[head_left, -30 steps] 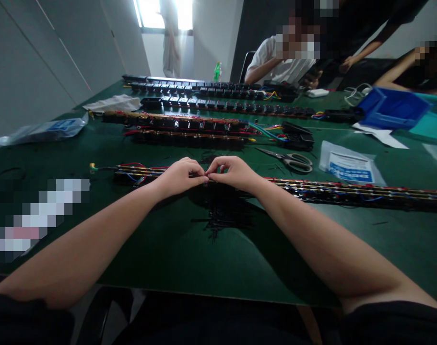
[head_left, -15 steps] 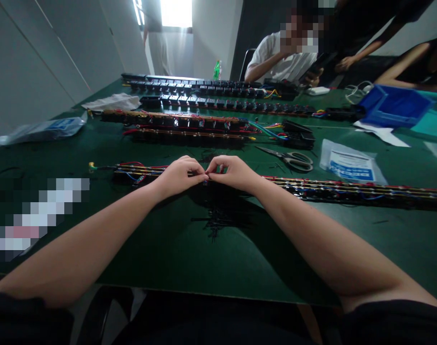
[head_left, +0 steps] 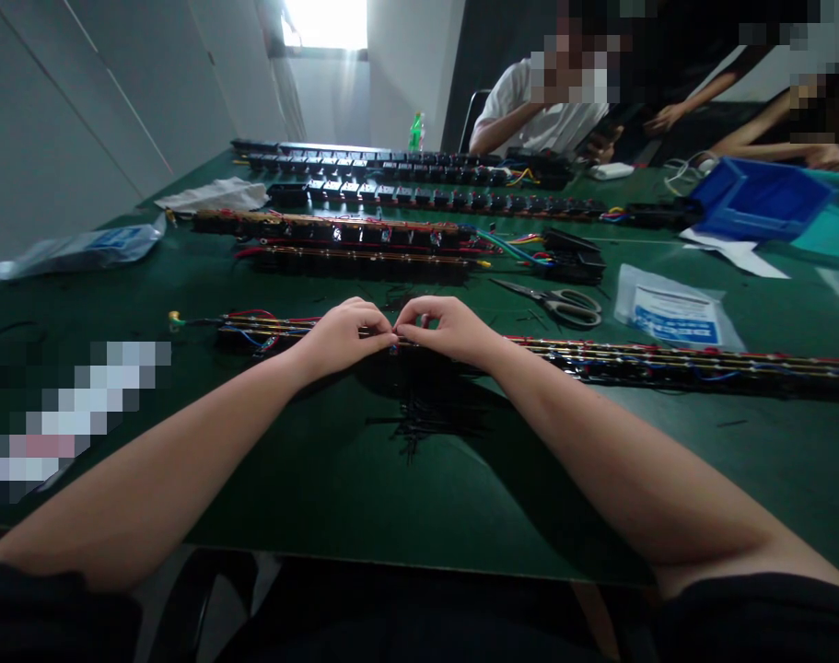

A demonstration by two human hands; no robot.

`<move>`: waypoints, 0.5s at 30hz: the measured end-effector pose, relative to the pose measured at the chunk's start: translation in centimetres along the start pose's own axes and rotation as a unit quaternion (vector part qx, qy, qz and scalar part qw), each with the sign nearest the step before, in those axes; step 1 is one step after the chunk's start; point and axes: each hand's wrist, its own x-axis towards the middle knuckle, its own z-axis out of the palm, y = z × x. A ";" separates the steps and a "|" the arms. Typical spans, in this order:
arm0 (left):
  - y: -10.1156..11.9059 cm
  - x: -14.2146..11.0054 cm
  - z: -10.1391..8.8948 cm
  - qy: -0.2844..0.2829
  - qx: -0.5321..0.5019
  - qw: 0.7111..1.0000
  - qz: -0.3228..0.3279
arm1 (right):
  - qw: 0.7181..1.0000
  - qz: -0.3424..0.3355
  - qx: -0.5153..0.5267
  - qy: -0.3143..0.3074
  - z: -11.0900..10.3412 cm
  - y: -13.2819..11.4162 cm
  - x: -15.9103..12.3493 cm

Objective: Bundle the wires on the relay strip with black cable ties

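Observation:
A long black strip of wired parts (head_left: 668,361) with red, yellow and blue wires lies across the green table (head_left: 336,479) in front of me. My left hand (head_left: 343,333) and my right hand (head_left: 447,330) rest on its middle, fingertips meeting in a pinch at one spot on the wires. What exactly the fingers pinch is too small to name. A loose heap of black cable ties (head_left: 425,419) lies just in front of my hands.
Scissors (head_left: 561,304) and a plastic bag (head_left: 668,308) lie beyond my right hand. More wired strips (head_left: 356,244) fill the far table. A blue bin (head_left: 754,198) stands at the right. Other people sit at the far end.
My hands stay pinched at the same spot on the strip. The view has shifted very slightly upward.

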 end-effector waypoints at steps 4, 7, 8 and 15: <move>-0.1 0.0 0.0 -0.001 0.001 1.000 0.003 | 1.000 -0.003 0.003 -0.005 -0.1 0.1 0.0; -0.1 0.1 0.0 -0.002 0.000 1.000 0.003 | 1.000 -0.005 0.006 -0.005 -0.1 0.1 0.0; -0.2 0.1 0.0 -0.002 -0.001 1.000 0.003 | 1.000 -0.005 0.007 -0.004 -0.1 0.1 0.0; -0.1 0.0 0.0 0.000 -0.008 1.000 0.007 | 1.000 -0.011 0.014 0.002 -0.1 0.1 0.0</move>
